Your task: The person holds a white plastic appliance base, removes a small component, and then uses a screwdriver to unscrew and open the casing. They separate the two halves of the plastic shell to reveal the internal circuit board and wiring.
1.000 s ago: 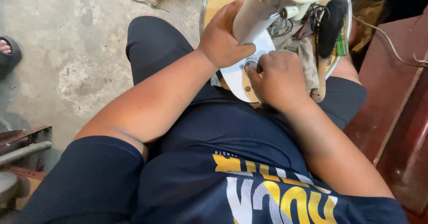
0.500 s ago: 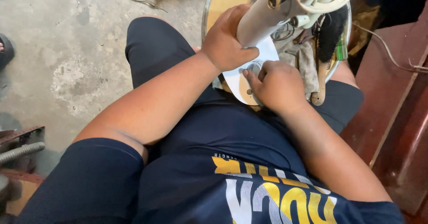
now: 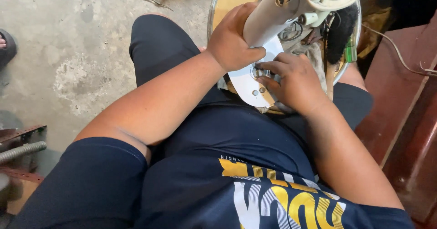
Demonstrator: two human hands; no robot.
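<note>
The left hand (image 3: 234, 40) is wrapping around a cream-coloured plastic column (image 3: 273, 17), fingers curling behind it out of sight and the thumb pressing along its near side, so the hold is closed tight on the column. That column is rising at a slant from a flat white base plate (image 3: 248, 85), which is resting over the person's lap, just above the dark blue shorts (image 3: 159, 46). The column's upper end is running out of the top edge of the view, where pale tubing and a small brass-coloured fitting are bunching together and are hard to sort out. The right hand (image 3: 296, 83) is lying on the plate beside the foot of the column, its fingertips (image 3: 268, 69) gathering around a small round metal part (image 3: 258, 72); they are covering most of it, so whether they are pinching it or only pressing on it cannot be told. Two small screw holes are showing on the plate below that spot. Behind the hands a round wooden-topped tray (image 3: 227, 1) with a metal rim is holding a tangle of dark wires and a green object, mostly blocked by the column and hands. A reddish-brown panel (image 3: 400, 101) is standing at the right, and a sandalled foot (image 3: 5, 44) is being cut off at the left edge on the concrete floor (image 3: 68, 51)
</note>
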